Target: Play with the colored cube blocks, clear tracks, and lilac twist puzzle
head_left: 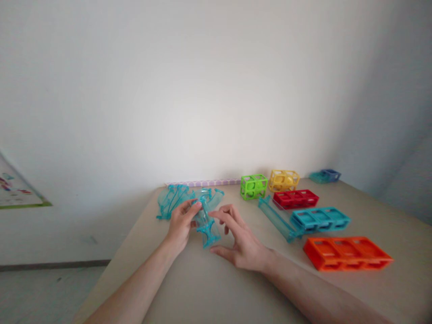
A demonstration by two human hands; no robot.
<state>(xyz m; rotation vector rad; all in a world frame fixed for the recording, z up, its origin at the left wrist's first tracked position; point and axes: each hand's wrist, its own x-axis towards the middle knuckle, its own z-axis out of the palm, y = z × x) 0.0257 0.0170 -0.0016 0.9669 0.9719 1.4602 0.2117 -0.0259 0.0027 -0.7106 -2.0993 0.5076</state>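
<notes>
Between thumb and fingers, my left hand [182, 222] grips a clear teal marble-run track piece [207, 231] above the table. The piece slants down toward me, and its flared end points at my right hand. My right hand [238, 236] is beside that end, thumb and fingers spread apart in a wide C; whether a fingertip touches the plastic I cannot tell. Just behind my left hand lies a pile of similar clear teal track pieces [175, 198], some curved.
On the right stand open-frame blocks: green [254, 186], yellow [284, 180], red [296, 199], teal [320, 219] and orange [347, 254]. A long clear teal track [276, 219] lies left of the teal block. Farther back is a dark blue block [331, 175]. A wall borders the table's far edge.
</notes>
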